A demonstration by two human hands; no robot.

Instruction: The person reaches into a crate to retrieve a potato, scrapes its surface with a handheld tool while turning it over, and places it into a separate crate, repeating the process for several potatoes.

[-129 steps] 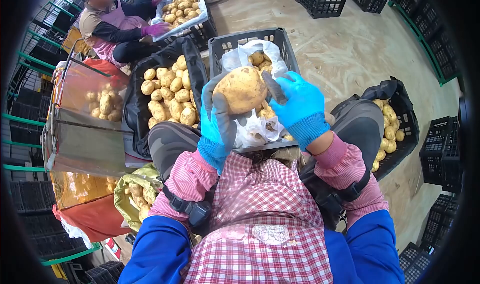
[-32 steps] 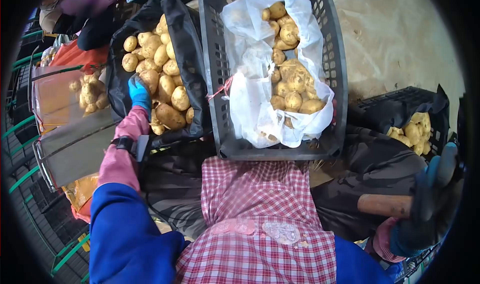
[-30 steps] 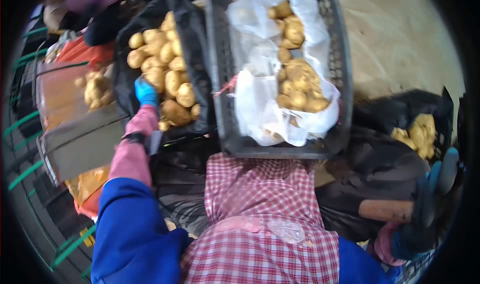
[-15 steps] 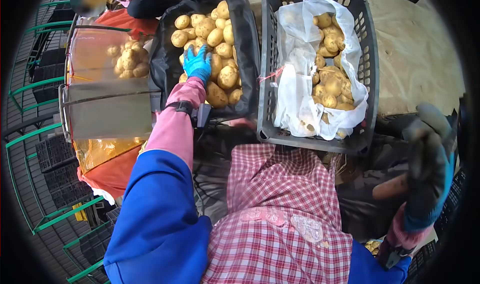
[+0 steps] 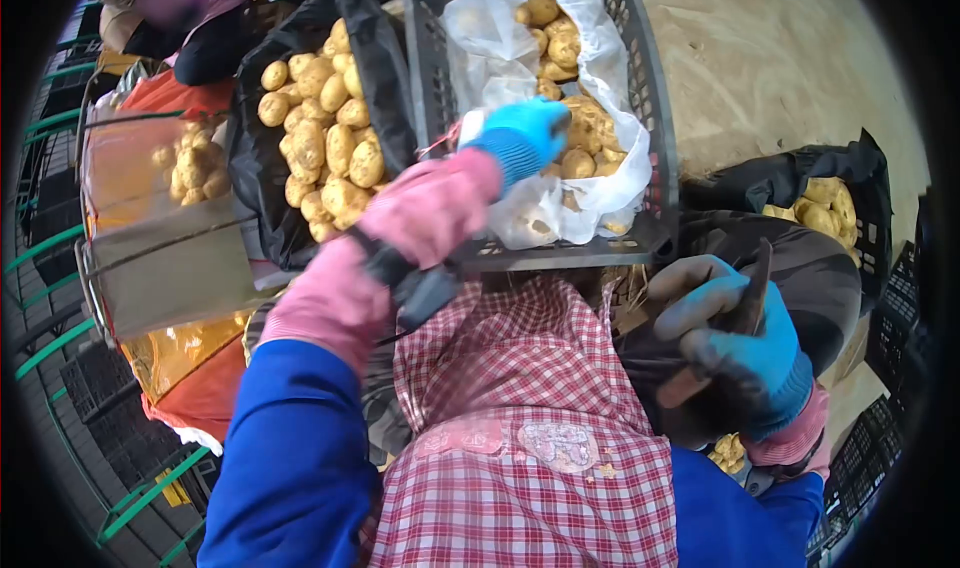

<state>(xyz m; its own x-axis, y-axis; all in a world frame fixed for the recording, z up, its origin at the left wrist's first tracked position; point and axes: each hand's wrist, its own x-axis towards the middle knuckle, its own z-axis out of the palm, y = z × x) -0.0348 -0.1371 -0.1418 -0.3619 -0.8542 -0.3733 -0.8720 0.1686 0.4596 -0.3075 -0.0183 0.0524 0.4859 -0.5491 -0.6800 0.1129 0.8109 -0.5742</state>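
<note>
My left hand [image 5: 525, 140], in a blue glove, is over the white liner [image 5: 600, 200] and touches or hovers just above potatoes [image 5: 592, 123] in a black plastic crate [image 5: 658, 118]. Its fingertips are blurred and partly hidden. To the right, above my lap, my right hand [image 5: 745, 343], in a blue and grey glove, is closed around a narrow brown tool [image 5: 684, 388], whose two ends stick out of the grip. At left, larger potatoes [image 5: 325, 118] fill a black-lined container [image 5: 250, 173].
Behind mesh at far left are more potatoes [image 5: 195, 168]. A black bag [image 5: 870, 188] with potatoes [image 5: 825, 208] stands at right, above stacked black crates [image 5: 890, 333]. Part of another person [image 5: 215, 43] shows at top left. Green rails [image 5: 50, 348] run along the left.
The view has shifted right. My left hand has left the potatoes in the black-lined container and moved right to the white-lined crate. My right hand has come inward, and the bag at right has appeared.
</note>
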